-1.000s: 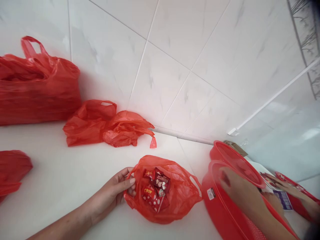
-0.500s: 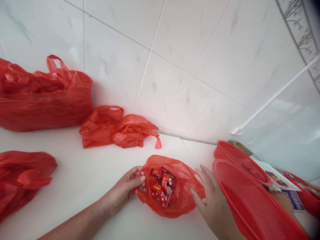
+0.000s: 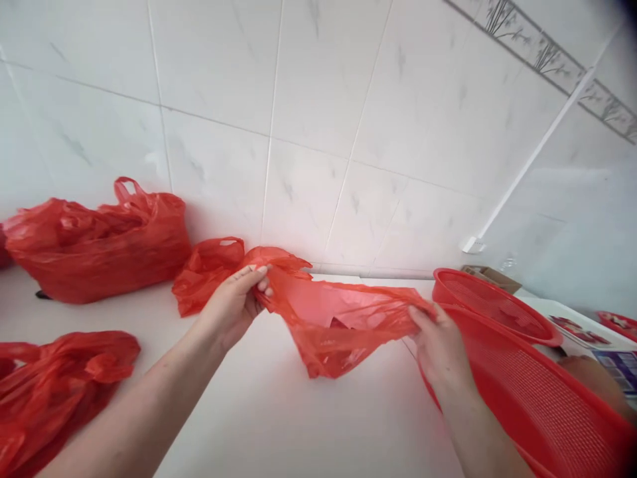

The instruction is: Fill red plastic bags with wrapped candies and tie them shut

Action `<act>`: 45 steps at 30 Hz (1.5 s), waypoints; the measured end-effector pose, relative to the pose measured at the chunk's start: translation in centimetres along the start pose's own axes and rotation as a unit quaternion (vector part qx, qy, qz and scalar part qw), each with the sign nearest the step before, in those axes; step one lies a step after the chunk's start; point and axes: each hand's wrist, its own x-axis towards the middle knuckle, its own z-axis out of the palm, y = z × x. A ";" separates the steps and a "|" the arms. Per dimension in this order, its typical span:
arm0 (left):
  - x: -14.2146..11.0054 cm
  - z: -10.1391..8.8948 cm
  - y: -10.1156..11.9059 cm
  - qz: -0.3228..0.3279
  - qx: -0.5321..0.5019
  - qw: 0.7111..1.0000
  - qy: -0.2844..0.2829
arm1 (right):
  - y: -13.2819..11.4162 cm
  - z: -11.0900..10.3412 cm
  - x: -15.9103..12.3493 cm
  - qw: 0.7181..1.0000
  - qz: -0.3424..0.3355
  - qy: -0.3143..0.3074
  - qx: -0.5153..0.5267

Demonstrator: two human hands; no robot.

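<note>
Between my hands a thin red plastic bag (image 3: 328, 338) is stretched sideways, sagging in the middle over the white table (image 3: 279, 425). My left hand (image 3: 239, 299) pinches its left handle, fingers closed. At the other end my right hand (image 3: 438, 338) grips the right handle between thumb and fingers. Only a dark red corner of the packets (image 3: 338, 323) inside shows above the bag's edge; the rest is dimly seen through the plastic. Just behind my left hand lie crumpled red bags (image 3: 204, 265) against the wall.
A large, full red bag (image 3: 109, 259) stands at the back left, with another red bag (image 3: 74, 385) nearer. On the right are two red mesh baskets (image 3: 532, 378) (image 3: 497, 299), a cardboard box (image 3: 492, 277) and a white tray (image 3: 547, 309). Part of another person's arm (image 3: 592, 382) shows there.
The bag was resting open with red packets visible inside; now it is raised and pulled taut. My right hand has closed on its handle. The view has tilted upward.
</note>
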 end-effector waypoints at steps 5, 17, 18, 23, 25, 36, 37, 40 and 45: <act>-0.1 2.2 4.8 0.068 0.074 0.993 -0.069 | -2.1 -0.8 0.9 0.999 0.008 0.028 0.045; 1.0 9.7 5.2 -0.075 0.233 0.934 -0.259 | 1.2 -2.9 -2.8 0.977 0.115 -0.093 -0.157; 0.9 10.0 5.2 -0.081 0.247 0.922 -0.287 | 1.2 -2.7 -3.2 0.977 0.110 -0.101 -0.153; 0.4 8.6 6.2 0.012 0.257 0.946 -0.194 | 1.7 -2.3 -3.9 0.984 0.121 -0.106 -0.073; 0.2 7.8 6.3 0.001 0.281 0.934 -0.222 | 1.4 -2.4 -3.8 0.985 0.124 -0.108 -0.045; -0.5 6.1 4.2 0.036 0.251 0.954 -0.159 | -1.3 -3.4 -2.7 0.984 0.000 0.018 0.179; -1.0 5.8 4.2 0.036 0.249 0.951 -0.180 | -1.1 -3.5 -2.9 0.987 -0.004 0.017 0.159; -2.1 3.6 4.0 0.030 0.296 0.940 -0.170 | 0.8 -4.3 -3.8 0.997 0.008 -0.019 0.074; -4.1 -4.0 1.7 0.132 0.327 0.933 0.077 | 8.4 -6.5 -6.4 0.991 0.030 -0.125 0.041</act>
